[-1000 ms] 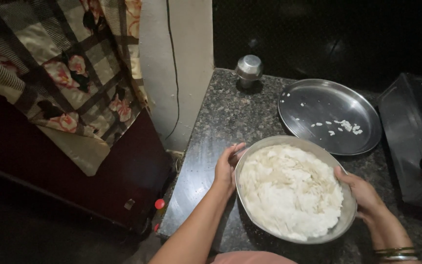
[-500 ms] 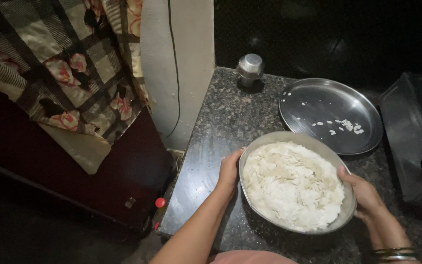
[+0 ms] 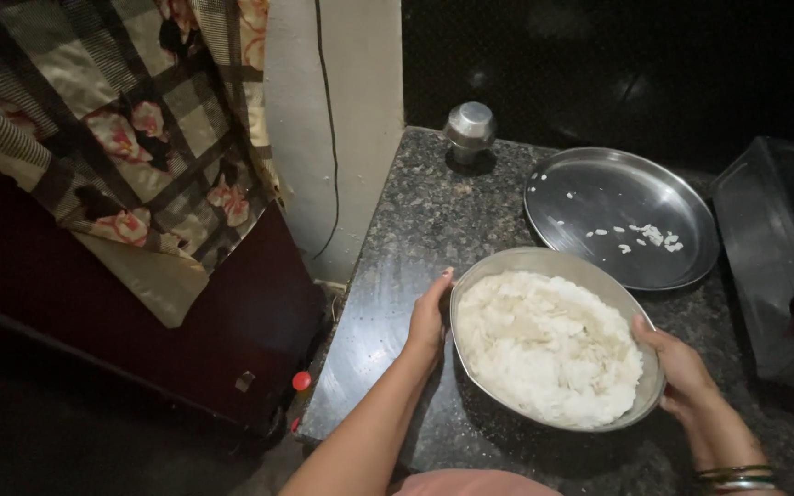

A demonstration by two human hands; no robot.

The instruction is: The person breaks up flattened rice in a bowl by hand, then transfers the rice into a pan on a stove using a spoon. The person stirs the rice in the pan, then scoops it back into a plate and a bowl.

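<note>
A round silver steel bowl (image 3: 558, 266) holds a heap of white flaky food (image 3: 549, 344), on a speckled black-and-grey granite surface (image 3: 434, 216). The flat silver steel plate (image 3: 599, 188) carries a few white flecks. A checked cream-and-brown cloth with pink flowers (image 3: 130, 138) hangs over a dark maroon panel (image 3: 232, 340). Gold and green bangles (image 3: 737, 478) ring the right wrist
</note>
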